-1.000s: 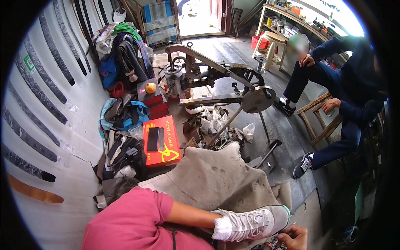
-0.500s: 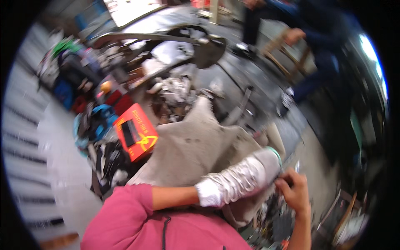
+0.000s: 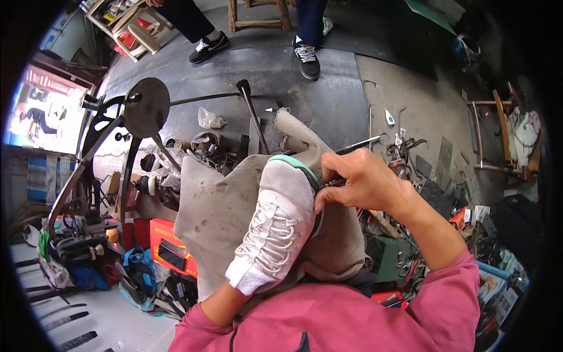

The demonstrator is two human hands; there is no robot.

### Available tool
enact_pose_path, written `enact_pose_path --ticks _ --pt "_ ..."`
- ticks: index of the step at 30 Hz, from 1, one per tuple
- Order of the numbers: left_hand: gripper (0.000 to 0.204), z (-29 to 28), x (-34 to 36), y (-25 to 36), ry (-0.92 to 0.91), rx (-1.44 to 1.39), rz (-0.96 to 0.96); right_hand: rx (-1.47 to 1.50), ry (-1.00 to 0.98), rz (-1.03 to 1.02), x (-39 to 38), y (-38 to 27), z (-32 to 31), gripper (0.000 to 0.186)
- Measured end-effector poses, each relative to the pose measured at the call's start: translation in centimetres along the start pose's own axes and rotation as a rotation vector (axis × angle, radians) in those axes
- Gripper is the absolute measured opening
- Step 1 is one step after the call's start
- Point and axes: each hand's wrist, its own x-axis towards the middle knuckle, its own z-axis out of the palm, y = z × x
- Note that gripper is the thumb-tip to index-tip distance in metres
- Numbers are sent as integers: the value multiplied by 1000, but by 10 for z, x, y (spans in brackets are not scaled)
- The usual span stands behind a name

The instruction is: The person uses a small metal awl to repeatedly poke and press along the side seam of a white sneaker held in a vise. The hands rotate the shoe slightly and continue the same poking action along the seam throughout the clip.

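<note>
A white lace-up sneaker (image 3: 278,226) with a mint-green edge at its toe rests over a stained grey-brown cloth (image 3: 217,205) on my lap. My left forearm (image 3: 224,304) runs into the shoe's opening, so the left hand and its fingers are hidden inside. At the toe's right side, my right hand (image 3: 360,179) is closed in a pinch around a thin metal tool (image 3: 334,183), perhaps an awl. Its tip meets the sole edge, where the contact is too small to make out.
A black metal stand machine with a round disc (image 3: 146,107) rises at left. A red box (image 3: 170,249) sits beside the cloth. Another person's dark shoes (image 3: 307,60) stand ahead near a wooden stool (image 3: 258,14). Scattered tools and a green box (image 3: 387,258) lie at right.
The view has swung to the right and steadied. The sneaker now points away from me rather than rightward, and my right hand has come against its toe edge.
</note>
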Motion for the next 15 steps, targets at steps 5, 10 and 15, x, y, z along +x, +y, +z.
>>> enact_pose_path --ticks 5,10,15 --pt "56 -5 -8 -18 -103 -89 -309 -226 72 56 -5 8 4 70" --pt "53 -3 -10 -11 131 263 -138 -303 124 119 -19 17 10 71" --pt "52 11 -18 39 436 -1383 -471 -91 122 475 -61 33 0 65"
